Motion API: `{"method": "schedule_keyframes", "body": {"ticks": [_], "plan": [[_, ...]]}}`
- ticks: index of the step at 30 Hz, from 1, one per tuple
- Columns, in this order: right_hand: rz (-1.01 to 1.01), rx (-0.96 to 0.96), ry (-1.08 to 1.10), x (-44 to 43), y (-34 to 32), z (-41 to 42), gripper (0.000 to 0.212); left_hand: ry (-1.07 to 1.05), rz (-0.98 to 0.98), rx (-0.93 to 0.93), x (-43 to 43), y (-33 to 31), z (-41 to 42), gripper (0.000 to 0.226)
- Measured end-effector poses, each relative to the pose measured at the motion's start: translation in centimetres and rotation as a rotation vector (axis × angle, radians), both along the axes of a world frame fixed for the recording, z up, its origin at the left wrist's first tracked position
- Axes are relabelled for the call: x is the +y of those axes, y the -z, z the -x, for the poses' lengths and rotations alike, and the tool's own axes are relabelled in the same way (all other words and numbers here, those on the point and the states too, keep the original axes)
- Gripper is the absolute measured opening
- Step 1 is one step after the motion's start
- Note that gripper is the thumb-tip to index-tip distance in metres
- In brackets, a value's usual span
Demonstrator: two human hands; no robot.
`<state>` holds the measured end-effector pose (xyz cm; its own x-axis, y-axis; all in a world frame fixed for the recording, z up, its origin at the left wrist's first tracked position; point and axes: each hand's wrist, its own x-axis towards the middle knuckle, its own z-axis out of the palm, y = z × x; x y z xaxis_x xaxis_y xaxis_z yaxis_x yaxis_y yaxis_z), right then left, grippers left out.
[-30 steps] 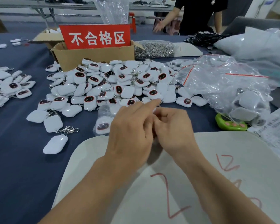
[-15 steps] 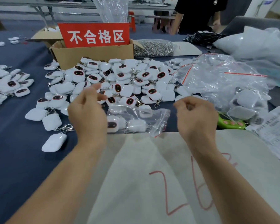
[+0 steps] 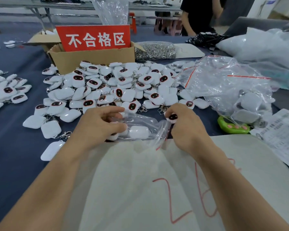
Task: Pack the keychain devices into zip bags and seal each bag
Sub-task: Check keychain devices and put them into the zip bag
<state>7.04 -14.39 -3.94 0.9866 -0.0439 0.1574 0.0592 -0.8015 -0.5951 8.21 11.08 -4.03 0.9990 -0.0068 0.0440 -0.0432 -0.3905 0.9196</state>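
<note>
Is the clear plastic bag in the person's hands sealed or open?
Open: the clear plastic zip bag gapes at its red-striped mouth, beside the right hand pinching a white keychain device.

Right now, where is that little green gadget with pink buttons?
Head view, right side: the green gadget lies between the right hand and a printed sheet, by the clear bag heap.

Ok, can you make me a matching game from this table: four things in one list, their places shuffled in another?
1. cardboard box
2. green gadget
3. zip bag
4. dark-faced keychain device

A. pinched in the right hand
B. gripped by the left hand
C. behind the white pile, holding a red sign
D. on the blue cloth, right of both hands

Pairs: 1-C, 2-D, 3-B, 4-A.
</note>
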Motion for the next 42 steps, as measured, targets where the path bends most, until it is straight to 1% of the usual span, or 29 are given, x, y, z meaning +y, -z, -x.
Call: {"method": "schedule_keyframes", "body": {"ticks": [2, 3, 4, 6, 8, 10, 11, 13, 14, 16, 17, 20, 21, 22, 23, 24, 25, 27, 28, 29, 31, 33, 35, 37, 39, 42], "plan": [[-0.001, 0.075, 0.018, -0.3, 0.0, 0.0, 0.044, 0.075, 0.172, 0.059, 1.2, -0.2, -0.1, 0.060], [0.002, 0.090, 0.017, -0.4, 0.0, -0.1, 0.043, 0.106, 0.211, 0.075, 1.6, -0.3, -0.1, 0.067], [0.027, 0.096, 0.010, -0.4, -0.1, -0.1, 0.043, 0.132, 0.230, 0.084, 1.8, -0.4, -0.1, 0.074], [0.102, 0.093, 0.017, -0.5, -0.3, -0.1, 0.049, 0.141, 0.233, 0.075, 1.7, -0.4, 0.1, 0.078], [0.051, 0.053, 0.102, -0.9, -0.7, 0.1, 0.052, 0.120, 0.192, 0.061, 1.2, -0.4, 0.3, 0.078], [-0.066, -0.016, 0.167, -1.2, -0.9, 0.4, 0.046, 0.077, 0.098, 0.046, 0.7, -0.2, 0.2, 0.079], [-0.104, -0.035, 0.177, -1.1, -0.9, 0.5, 0.042, 0.033, 0.041, 0.033, 0.3, -0.1, 0.2, 0.075], [-0.166, -0.041, 0.191, -0.8, -1.0, 0.8, 0.040, -0.093, -0.078, -0.009, -0.3, 0.0, 0.4, 0.060], [-0.201, -0.042, 0.198, -0.5, -1.0, 0.9, 0.038, -0.144, -0.124, -0.024, -0.5, -0.1, 0.5, 0.057], [-0.260, -0.054, 0.209, 0.0, -1.0, 0.9, 0.033, -0.178, -0.208, -0.035, -0.3, 0.1, 0.3, 0.054], [-0.276, -0.058, 0.214, 0.3, -1.0, 0.9, 0.032, -0.170, -0.227, -0.029, 0.0, 0.2, 0.0, 0.053], [-0.358, -0.056, 0.203, 0.6, -1.2, 0.9, 0.028, -0.187, -0.139, -0.005, 0.7, 0.0, 0.0, 0.056], [-0.405, -0.051, 0.193, 0.6, -1.4, 0.9, 0.025, -0.231, -0.197, -0.056, 0.7, -0.2, 0.2, 0.054], [-0.459, -0.041, 0.185, 0.6, -1.5, 0.9, 0.021, -0.272, -0.327, -0.152, 0.4, -0.4, 0.5, 0.050], [-0.518, -0.033, 0.183, 0.6, -1.6, 0.9, 0.017, -0.286, -0.468, -0.284, 0.0, -0.6, 0.8, 0.044], [-0.587, -0.026, 0.186, 0.5, -1.7, 1.0, 0.013, -0.274, -0.561, -0.431, -0.8, -0.8, 1.3, 0.038], [-0.675, -0.013, 0.191, 0.6, -1.8, 1.0, 0.012, -0.246, -0.588, -0.549, -1.9, -1.1, 1.7, 0.033], [-0.862, 0.059, 0.157, 0.7, -2.0, 1.1, 0.019, -0.156, -0.525, -0.684, -4.6, -1.3, 2.6, 0.027], [-0.951, 0.118, 0.122, 0.9, -2.1, 1.2, 0.020, -0.095, -0.462, -0.685, -6.1, -1.4, 3.2, 0.027], [-1.028, 0.177, 0.084, 1.1, -2.1, 1.3, 0.020, -0.033, -0.392, -0.632, -7.3, -1.4, 3.7, 0.028], [-1.102, 0.229, 0.042, 1.3, -2.1, 1.3, 0.024, 0.034, -0.312, -0.440, -8.8, -1.1, 4.0, 0.032], [-1.119, 0.209, 0.048, 1.4, -2.1, 1.2, 0.029, 0.009, -0.317, -0.280, -9.0, -0.7, 3.6, 0.038], [-1.130, 0.181, 0.048, 1.3, -2.1, 1.2, 0.027, -0.032, -0.247, -0.212, -8.9, -0.6, 3.4, 0.037], [-1.139, 0.178, 0.019, 1.5, -2.1, 1.3, 0.021, -0.040, -0.129, -0.227, -9.1, -1.2, 3.5, 0.024], [-1.126, 0.174, 0.007, 1.8, -1.9, 1.5, 0.015, -0.031, -0.016, -0.271, -9.3, -1.4, 3.7, 0.023], [-1.029, 0.125, -0.005, 2.1, -1.7, 1.7, 0.007, -0.048, 0.068, -0.288, -9.3, -1.3, 3.6, 0.016]]}}
